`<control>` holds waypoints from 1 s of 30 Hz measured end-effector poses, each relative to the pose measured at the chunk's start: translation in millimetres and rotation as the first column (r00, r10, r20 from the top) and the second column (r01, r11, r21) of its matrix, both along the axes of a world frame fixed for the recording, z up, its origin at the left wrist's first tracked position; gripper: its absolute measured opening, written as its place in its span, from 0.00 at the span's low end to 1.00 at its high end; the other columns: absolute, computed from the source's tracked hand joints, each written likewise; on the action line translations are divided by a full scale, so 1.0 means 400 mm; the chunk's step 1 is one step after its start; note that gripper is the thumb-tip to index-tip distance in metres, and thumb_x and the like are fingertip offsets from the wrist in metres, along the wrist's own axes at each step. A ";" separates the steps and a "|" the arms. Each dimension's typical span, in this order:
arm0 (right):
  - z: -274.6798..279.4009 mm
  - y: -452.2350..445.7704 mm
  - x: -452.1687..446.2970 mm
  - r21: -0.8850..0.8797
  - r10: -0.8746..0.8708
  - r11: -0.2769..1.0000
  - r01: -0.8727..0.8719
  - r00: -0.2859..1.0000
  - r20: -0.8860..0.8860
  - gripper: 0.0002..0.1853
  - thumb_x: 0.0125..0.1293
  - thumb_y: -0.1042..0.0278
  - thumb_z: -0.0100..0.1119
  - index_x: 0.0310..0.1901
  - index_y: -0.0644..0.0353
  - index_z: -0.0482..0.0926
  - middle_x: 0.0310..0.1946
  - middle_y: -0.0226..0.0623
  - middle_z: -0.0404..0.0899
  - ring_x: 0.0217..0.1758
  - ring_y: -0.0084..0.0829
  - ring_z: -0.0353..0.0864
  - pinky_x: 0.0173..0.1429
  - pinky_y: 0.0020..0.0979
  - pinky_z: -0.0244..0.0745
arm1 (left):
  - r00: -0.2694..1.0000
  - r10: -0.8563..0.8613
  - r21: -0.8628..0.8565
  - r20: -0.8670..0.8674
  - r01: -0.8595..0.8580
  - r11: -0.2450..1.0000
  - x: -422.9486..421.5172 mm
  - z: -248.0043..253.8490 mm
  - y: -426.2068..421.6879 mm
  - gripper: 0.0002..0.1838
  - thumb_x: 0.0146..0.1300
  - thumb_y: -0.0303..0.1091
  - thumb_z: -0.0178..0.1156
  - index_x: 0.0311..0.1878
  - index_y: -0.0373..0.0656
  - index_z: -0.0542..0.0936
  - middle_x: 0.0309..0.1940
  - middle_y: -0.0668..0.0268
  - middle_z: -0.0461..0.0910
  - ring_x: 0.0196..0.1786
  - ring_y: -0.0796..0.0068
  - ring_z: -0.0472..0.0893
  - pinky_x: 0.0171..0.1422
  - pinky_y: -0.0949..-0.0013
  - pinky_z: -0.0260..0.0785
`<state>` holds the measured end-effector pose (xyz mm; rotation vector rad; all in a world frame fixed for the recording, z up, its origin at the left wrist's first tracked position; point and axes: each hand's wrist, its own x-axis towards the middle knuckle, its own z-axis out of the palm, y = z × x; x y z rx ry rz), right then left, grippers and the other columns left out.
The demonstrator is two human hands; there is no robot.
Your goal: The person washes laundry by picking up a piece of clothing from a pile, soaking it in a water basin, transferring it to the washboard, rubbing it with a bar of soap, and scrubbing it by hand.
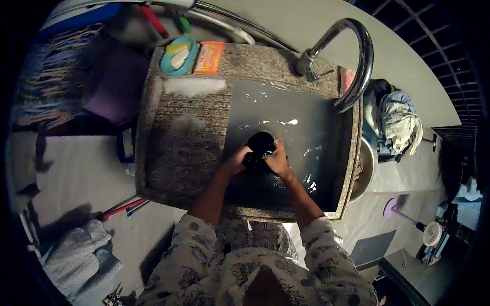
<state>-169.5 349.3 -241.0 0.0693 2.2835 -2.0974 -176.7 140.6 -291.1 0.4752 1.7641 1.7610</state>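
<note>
- Black cloth (261, 144) is bunched up in the sink (356, 158), at the front part of the cloudy water (311, 109); I cannot tell how much of it lies under the surface.
- Left hand (237, 162) holds this cloth from its left side, with the fingers bent against it.
- Right hand (277, 159) grips it from the opposite side, so I see the cloth between both hands.
- Ribbed stone slab (191, 117) stands just to the left of the water, and a whitish patch lies at its back edge.
- Curved metal tap (363, 61) rises at the back right corner, with its spout above the right side of the sink.
- On the stone ledge (260, 58) behind, I see a blue dish (164, 66) with yellow and white pieces, and just beside it an orange packet (209, 57).
- To the right of the sink I find a metal bowl (366, 181), partly hidden by the rim, and near it a heap of clothes (399, 122).
</note>
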 end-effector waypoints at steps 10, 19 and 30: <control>0.414 -0.385 -0.004 -0.542 -0.004 0.836 0.087 0.988 0.153 0.36 0.49 0.88 0.63 0.64 0.60 0.75 0.55 0.36 0.81 0.57 0.36 0.83 0.64 0.35 0.78 | 0.964 0.191 0.131 -0.186 -0.169 0.977 -0.094 0.511 -0.315 0.36 0.60 0.30 0.71 0.72 0.40 0.70 0.67 0.59 0.74 0.70 0.67 0.72 0.76 0.60 0.62; 0.213 -0.676 0.112 -0.043 -0.100 0.994 0.097 0.992 -0.073 0.36 0.54 0.80 0.67 0.68 0.59 0.70 0.65 0.51 0.71 0.68 0.48 0.75 0.71 0.44 0.73 | 0.920 0.142 -0.257 -0.364 -0.246 0.935 -0.042 0.635 -0.580 0.37 0.48 0.30 0.69 0.65 0.45 0.71 0.59 0.59 0.74 0.66 0.64 0.73 0.72 0.61 0.65; 0.355 -0.690 0.098 0.836 0.424 0.502 -0.220 0.906 -0.017 0.50 0.49 0.63 0.74 0.77 0.50 0.62 0.77 0.50 0.59 0.79 0.54 0.58 0.77 0.61 0.56 | 0.660 0.190 -0.497 -0.727 -0.696 0.518 0.132 0.443 -0.556 0.33 0.66 0.46 0.66 0.72 0.48 0.73 0.72 0.42 0.66 0.72 0.37 0.68 0.78 0.45 0.61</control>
